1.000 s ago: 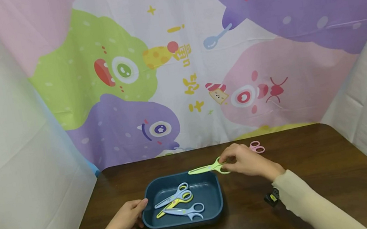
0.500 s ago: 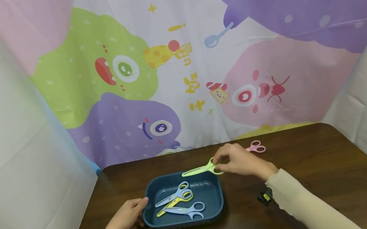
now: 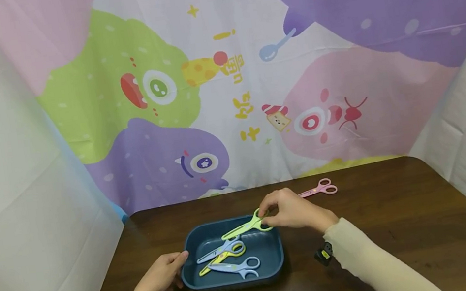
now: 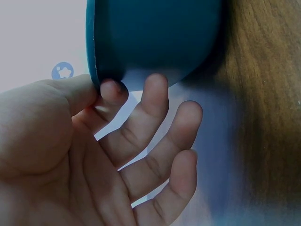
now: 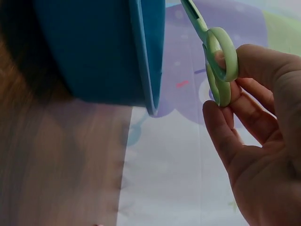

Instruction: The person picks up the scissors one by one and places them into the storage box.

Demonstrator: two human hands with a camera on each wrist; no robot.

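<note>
My right hand [image 3: 291, 211] pinches the finger loops of light-green scissors [image 3: 244, 226], holding them over the back right part of a dark blue tray [image 3: 281, 258]. In the right wrist view the green scissors [image 5: 221, 52] sit between thumb and fingertips, above the tray's wall [image 5: 94, 52]. My left hand [image 3: 161, 274] grips the tray's left rim, thumb on top; in the left wrist view the forefinger [image 4: 113, 92] touches the outer wall. Inside the tray lie blue scissors [image 3: 221, 251] across yellow scissors [image 3: 205, 269], and paler blue scissors [image 3: 237, 267] in front.
Pink scissors [image 3: 321, 187] lie on the brown wooden table [image 3: 387, 223] behind my right hand. A cartoon-printed cloth [image 3: 257, 162] hangs along the table's back edge, with white cloth [image 3: 17, 171] at both sides.
My right hand has carried the green scissors left and down, from the tray's back right rim to over its inside. More of the pink scissors shows. The left hand stays on the rim.
</note>
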